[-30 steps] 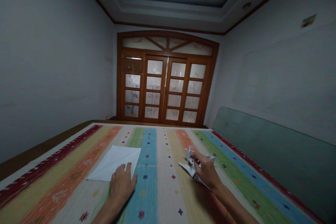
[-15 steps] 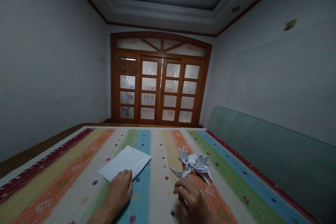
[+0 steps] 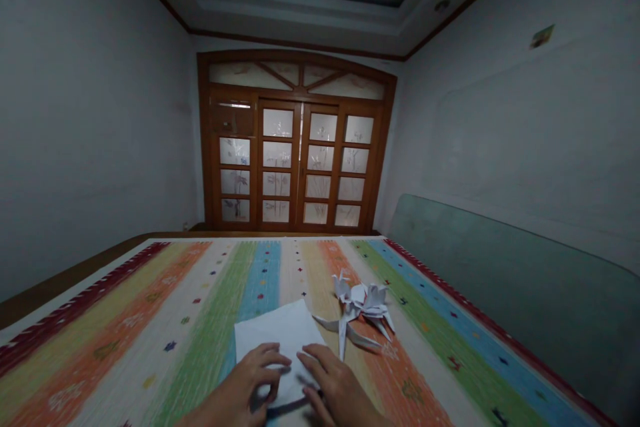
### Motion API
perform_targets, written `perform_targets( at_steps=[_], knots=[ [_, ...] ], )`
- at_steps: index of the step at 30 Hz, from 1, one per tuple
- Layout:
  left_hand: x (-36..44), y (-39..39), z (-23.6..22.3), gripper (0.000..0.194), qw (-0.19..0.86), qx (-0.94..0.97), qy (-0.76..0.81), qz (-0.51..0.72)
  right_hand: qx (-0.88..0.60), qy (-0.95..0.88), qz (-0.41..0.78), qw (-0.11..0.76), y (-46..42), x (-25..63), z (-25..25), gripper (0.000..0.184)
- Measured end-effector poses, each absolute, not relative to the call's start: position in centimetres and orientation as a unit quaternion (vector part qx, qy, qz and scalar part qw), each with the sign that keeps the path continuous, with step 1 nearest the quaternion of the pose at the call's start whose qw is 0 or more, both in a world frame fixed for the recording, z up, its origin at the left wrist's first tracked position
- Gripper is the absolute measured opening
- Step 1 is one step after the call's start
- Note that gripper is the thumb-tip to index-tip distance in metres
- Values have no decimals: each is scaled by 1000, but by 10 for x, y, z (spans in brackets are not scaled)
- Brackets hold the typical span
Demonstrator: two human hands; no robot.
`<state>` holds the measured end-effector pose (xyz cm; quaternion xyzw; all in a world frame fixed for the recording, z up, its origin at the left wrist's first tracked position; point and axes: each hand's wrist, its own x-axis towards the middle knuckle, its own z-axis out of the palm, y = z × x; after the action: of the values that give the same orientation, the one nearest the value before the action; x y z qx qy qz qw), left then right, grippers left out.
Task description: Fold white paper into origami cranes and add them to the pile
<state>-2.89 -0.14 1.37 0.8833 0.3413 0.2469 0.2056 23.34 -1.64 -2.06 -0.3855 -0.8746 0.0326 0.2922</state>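
Observation:
A white sheet of paper (image 3: 280, 327) lies at an angle on the striped tablecloth in front of me, its near edge slightly raised over a dark shadow. My left hand (image 3: 253, 380) is on its left side, fingers curled over the top and thumb low at the near edge. From the right, my right hand (image 3: 333, 377) grips the sheet, with its fingertips on top and its thumb by the near edge, a little blurred. Just beyond my right hand sits a bunch of folded white paper cranes (image 3: 363, 303), some of their points spread towards me.
A striped, patterned tablecloth (image 3: 195, 327) covers the table. A pale green panel (image 3: 500, 267) stands along the right side by the wall. Wooden doors with glass panes (image 3: 300, 160) are at the far end of the room.
The sheet has moved right and towards me, now lying between both hands. My right hand has come from in front of the cranes onto the paper. A further crane point shows. The view has shifted slightly.

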Motion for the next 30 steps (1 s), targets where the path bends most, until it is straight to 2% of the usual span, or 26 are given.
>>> perform_targets(
  at_steps=[3, 6, 10, 15, 20, 24, 30],
  knots=[
    [-27, -8, 14, 13, 235, 884, 332, 230, -426, -869, 54, 245, -16, 234, -25, 52],
    [-27, -12, 19, 12, 226, 896, 333, 189, -477, -850, 92, 206, -17, 236, -29, 54],
    [-18, -11, 15, 20, 171, 902, 363, 158, -512, -837, 113, 157, -17, 237, -30, 57],
    [8, -5, -21, 48, 76, 872, 449, 177, -532, -828, 128, 120, -16, 237, -22, 59],
    [17, -3, -34, 69, 62, 868, 476, 126, -538, -825, 138, 107, -16, 242, -15, 61],
    [16, -5, -19, 74, 85, 875, 468, 88, -535, -825, 134, 124, -14, 247, -15, 59],
    [10, -2, 2, 72, 107, 882, 454, 69, -548, -820, 124, 105, -16, 248, 0, 53]
  ],
)
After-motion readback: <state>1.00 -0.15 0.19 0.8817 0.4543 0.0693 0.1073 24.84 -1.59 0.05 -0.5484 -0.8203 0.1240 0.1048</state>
